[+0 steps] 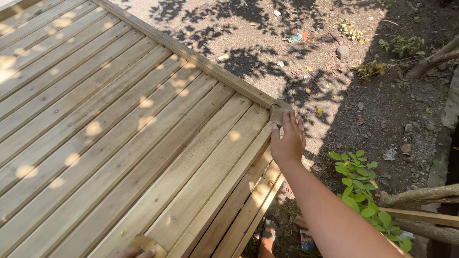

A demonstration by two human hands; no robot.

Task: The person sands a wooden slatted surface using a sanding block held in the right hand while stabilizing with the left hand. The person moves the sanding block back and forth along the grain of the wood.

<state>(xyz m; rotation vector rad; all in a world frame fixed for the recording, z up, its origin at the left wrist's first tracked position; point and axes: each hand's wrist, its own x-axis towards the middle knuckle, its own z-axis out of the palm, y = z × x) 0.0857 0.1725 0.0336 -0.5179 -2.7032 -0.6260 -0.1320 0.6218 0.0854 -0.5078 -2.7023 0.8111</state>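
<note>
Head view: a large slatted wooden panel (110, 134) is seen from above, made of long pale planks laid side by side with narrow grooves between them and framed by a thicker rail along the far edge. The wood is light tan, bare and fresh-looking, dappled with round patches of sunlight and leaf shadow. A few small screw or nail heads can be made out near the far corner.

The right hand (288, 139) is stretched out to that far corner, fingers extended and laid flat over a small brownish piece of sandpaper (277, 111), which is pressed against the corner where the rail meets the end plank. The sheet is partly covered by the fingertips, so only its upper left part is shown. It cannot be told whether the sheet is gripped or merely held down by the flat palm.

The left hand (131, 253) is glimpsed only at the bottom edge of the frame, where fingertips rest on a rounded piece of wood (149, 244) lying on the panel; whether it is clasped or loose cannot be told.

Beyond the panel, bare dirt ground (334, 71) strewn with stones, dry leaves and bits of litter is seen. A small green leafy plant (361, 186) grows just beside the right forearm, and thick branches (420, 196) lie near it. A sandalled foot (268, 236) is visible below the panel's edge.
</note>
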